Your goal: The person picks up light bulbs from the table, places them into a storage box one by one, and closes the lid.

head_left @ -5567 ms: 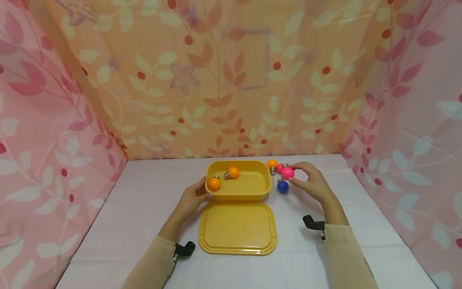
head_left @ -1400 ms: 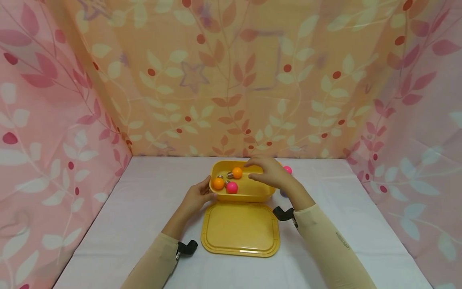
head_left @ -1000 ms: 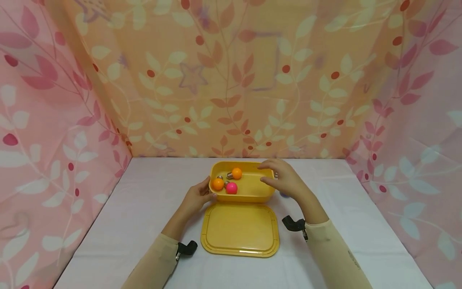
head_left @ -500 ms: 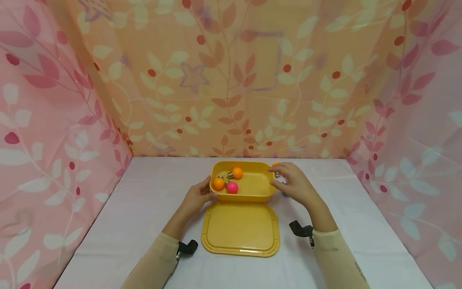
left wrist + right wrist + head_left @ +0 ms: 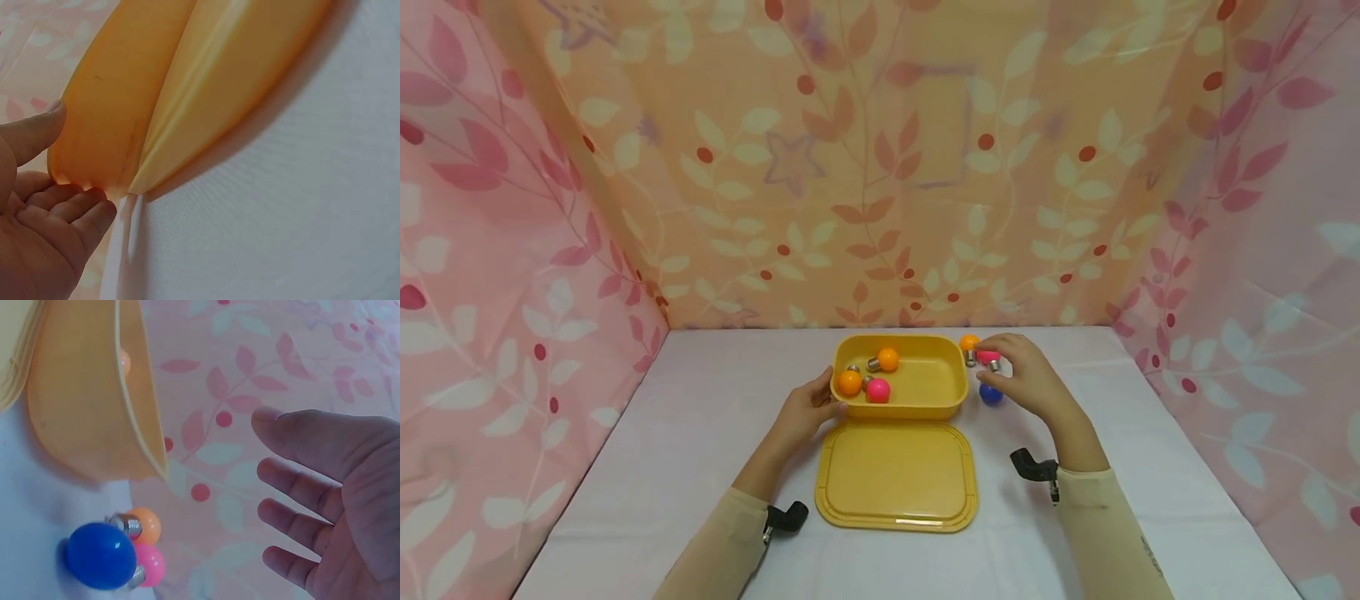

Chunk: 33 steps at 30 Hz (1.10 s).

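Observation:
A yellow plastic box [image 5: 917, 412] stands mid-table, holding two orange light bulbs [image 5: 888, 359] and a pink light bulb [image 5: 877, 391] toward its left. My left hand [image 5: 805, 410] grips the box's left end, thumb and fingers against its outer wall, as the left wrist view also shows. Just right of the box, my right hand [image 5: 1030, 379] hovers by a group of bulbs, its fingers spread and holding nothing. In that group are a blue light bulb [image 5: 101, 556], an orange light bulb [image 5: 147, 526] and another pink light bulb [image 5: 150, 565].
In front of the box lies its flat yellow lid [image 5: 895, 475]. A white cloth [image 5: 647, 467] covers the table. Patterned fabric [image 5: 850, 167] rises behind it and along both sides.
The pink bulb my right hand touched earlier now lies in the box. That hand has since moved right, back from over the box to the remaining bulbs. The left hand stays put.

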Available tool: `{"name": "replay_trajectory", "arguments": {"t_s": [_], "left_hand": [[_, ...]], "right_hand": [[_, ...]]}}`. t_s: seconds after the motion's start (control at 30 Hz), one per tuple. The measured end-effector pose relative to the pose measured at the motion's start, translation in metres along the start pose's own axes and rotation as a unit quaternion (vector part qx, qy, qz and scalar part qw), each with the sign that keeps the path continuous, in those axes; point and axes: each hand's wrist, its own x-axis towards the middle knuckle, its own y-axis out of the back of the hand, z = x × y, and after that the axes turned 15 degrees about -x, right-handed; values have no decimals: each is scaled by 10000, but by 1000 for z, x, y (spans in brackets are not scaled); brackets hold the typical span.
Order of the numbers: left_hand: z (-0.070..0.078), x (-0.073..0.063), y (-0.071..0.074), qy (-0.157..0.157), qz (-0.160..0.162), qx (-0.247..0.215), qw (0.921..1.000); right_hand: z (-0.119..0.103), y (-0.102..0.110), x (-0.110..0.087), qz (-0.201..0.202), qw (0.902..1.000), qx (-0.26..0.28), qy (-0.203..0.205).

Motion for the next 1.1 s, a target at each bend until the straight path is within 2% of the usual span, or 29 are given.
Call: {"name": "replay_trajectory", "arguments": {"t_s": [0.3, 0.4, 0.87, 1.1], "left_hand": [[-3, -3, 1, 74, 41, -4, 10000], [-3, -3, 1, 64, 22, -33, 10000], [2, -3, 0, 11, -37, -69, 10000], [5, -3, -1, 107, 4, -10, 9999]], "right_hand": [[24, -16, -5, -629, 9957, -352, -586], [31, -21, -6, -778, 9939, -404, -669], [48, -32, -11, -1431, 9826, -165, -1170], [53, -42, -11, -1645, 9745, -91, -1524]]}}
